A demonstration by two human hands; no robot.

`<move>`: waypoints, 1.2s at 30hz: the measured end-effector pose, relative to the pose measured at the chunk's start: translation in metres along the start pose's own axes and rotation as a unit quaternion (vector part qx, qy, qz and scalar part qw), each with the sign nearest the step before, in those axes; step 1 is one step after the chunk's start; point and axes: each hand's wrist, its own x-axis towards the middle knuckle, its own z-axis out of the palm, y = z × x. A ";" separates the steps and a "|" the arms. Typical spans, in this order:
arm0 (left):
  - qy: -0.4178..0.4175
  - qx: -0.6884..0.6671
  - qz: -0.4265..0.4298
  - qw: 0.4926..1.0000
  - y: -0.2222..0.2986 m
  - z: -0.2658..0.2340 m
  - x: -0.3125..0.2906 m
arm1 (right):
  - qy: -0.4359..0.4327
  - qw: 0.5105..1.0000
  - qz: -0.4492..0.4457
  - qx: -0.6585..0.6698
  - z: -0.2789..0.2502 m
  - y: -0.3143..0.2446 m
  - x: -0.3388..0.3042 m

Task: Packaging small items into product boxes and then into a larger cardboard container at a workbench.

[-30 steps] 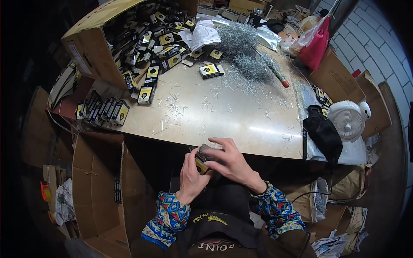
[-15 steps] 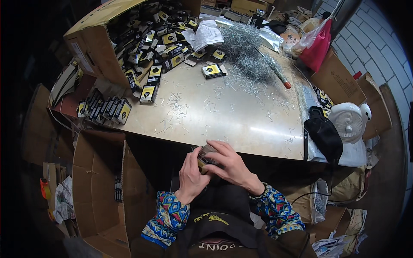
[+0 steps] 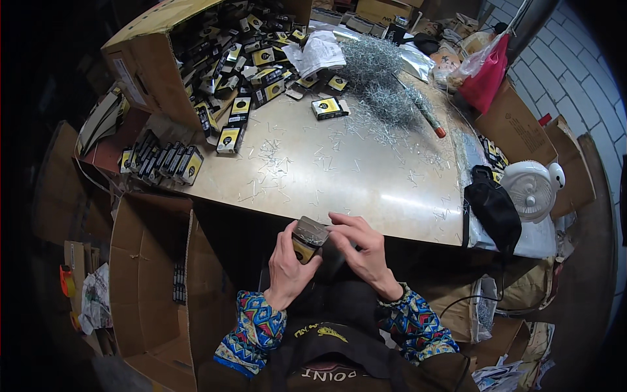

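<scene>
My left hand (image 3: 287, 271) is wrapped round a small black and yellow box (image 3: 305, 251) in front of the table's near edge. The top of the box is a greyish flap or open end, and thin shiny metal pieces seem to lie there. Close by on the right, my right hand (image 3: 361, 255) has its fingers stretched out and apart. Its fingertips are at the box's upper right corner; whether they touch it I cannot tell. Bent metal wire pieces (image 3: 271, 157) are strewn over the table (image 3: 366, 183) beyond my hands.
A large carton (image 3: 140, 75) spills similar small boxes at the back left. Several boxes stand in a row (image 3: 166, 162) at the left edge. A heap of metal wires (image 3: 375, 72) lies at the back. A white fan (image 3: 530, 189) and a black pouch (image 3: 488, 202) sit right; an open carton (image 3: 147, 274) stands below left.
My right hand has drawn back to the right off the box, uncovering its top. My left hand keeps holding the box. The view has shifted slightly.
</scene>
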 end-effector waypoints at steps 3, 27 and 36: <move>-0.003 0.018 0.029 0.999 -0.001 0.005 -0.003 | -0.084 0.990 -0.083 -0.078 0.010 -0.003 -0.005; 0.007 -0.014 -0.067 0.998 0.013 0.007 -0.006 | -0.029 0.959 0.182 0.217 0.026 -0.002 -0.031; 0.002 0.043 0.007 0.999 0.002 0.015 -0.012 | 0.058 0.978 0.160 0.124 0.036 -0.004 -0.033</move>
